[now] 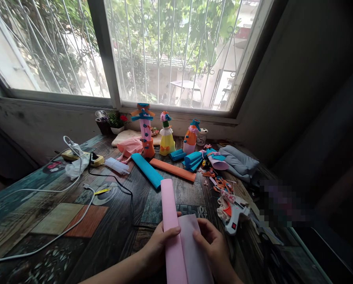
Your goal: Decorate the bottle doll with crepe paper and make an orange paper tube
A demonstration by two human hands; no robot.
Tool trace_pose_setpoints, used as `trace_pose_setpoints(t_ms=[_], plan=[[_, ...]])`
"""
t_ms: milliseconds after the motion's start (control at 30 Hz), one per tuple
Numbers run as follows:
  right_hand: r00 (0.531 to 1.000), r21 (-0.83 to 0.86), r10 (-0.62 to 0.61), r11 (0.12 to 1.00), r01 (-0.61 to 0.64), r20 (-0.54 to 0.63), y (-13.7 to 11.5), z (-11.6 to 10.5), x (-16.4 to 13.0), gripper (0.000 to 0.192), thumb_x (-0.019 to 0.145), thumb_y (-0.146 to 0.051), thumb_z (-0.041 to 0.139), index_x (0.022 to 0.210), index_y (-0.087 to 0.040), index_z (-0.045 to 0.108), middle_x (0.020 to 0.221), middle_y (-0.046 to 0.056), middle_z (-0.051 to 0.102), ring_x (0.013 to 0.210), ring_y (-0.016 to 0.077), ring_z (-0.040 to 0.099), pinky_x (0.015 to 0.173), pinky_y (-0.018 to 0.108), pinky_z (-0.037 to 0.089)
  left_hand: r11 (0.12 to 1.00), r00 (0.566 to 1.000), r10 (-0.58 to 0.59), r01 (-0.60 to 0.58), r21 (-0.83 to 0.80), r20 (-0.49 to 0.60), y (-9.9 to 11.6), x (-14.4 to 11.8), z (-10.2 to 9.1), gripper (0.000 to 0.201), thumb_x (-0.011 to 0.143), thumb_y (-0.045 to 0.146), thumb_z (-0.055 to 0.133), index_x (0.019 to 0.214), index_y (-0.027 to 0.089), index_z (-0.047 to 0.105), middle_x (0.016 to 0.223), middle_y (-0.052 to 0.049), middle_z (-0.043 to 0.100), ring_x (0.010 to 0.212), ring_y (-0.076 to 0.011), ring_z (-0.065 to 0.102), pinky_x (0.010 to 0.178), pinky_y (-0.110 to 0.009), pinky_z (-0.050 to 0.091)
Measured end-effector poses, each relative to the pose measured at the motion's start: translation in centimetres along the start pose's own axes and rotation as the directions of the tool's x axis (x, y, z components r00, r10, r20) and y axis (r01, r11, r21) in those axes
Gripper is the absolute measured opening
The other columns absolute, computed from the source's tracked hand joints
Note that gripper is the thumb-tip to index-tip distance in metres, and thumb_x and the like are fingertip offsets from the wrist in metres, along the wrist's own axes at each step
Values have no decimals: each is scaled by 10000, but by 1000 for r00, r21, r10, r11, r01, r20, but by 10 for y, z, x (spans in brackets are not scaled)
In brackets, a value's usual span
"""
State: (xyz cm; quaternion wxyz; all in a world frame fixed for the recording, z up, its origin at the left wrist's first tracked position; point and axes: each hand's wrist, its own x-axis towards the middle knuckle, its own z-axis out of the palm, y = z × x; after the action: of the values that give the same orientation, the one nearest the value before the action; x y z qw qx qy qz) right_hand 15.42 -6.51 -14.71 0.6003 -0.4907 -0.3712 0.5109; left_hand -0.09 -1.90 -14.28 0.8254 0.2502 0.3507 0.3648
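Note:
A long folded roll of pink crepe paper (pixel 169 205) stands out in front of me, over the table's near side. My left hand (pixel 161 240) grips it, with the thumb pressed on its front face. The loose flap (pixel 192 244) of the same paper, paler in tone, opens to the right. My right hand (pixel 210 238) pinches that flap's edge between thumb and fingers. The lower end of the paper runs out of view. Just beyond its top lie a blue crepe paper roll (pixel 147 171) and an orange crepe paper roll (pixel 173 169).
Several paper-decorated bottles, one of them yellow (pixel 167 142), stand near the window. A glue gun (pixel 235 215) and paper scraps (pixel 220 183) lie to the right. On the left are glue sticks (pixel 117 165), a power strip (pixel 98 159) and a white cable (pixel 46 244). Scissors (pixel 268 252) lie at lower right.

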Motion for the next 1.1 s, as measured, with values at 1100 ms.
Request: trace_pose_setpoints(t_ms=[1100], plan=[[999, 19, 52, 998, -52, -10, -16, 0, -1, 309, 669, -428, 742, 854, -187, 685, 781, 26, 658, 643, 152, 571, 594, 243, 474, 973, 960, 218, -202, 109, -176, 28, -7, 13, 413, 772, 434, 672, 1055, 188, 498, 728, -27, 654, 596, -187, 624, 558, -311, 543]])
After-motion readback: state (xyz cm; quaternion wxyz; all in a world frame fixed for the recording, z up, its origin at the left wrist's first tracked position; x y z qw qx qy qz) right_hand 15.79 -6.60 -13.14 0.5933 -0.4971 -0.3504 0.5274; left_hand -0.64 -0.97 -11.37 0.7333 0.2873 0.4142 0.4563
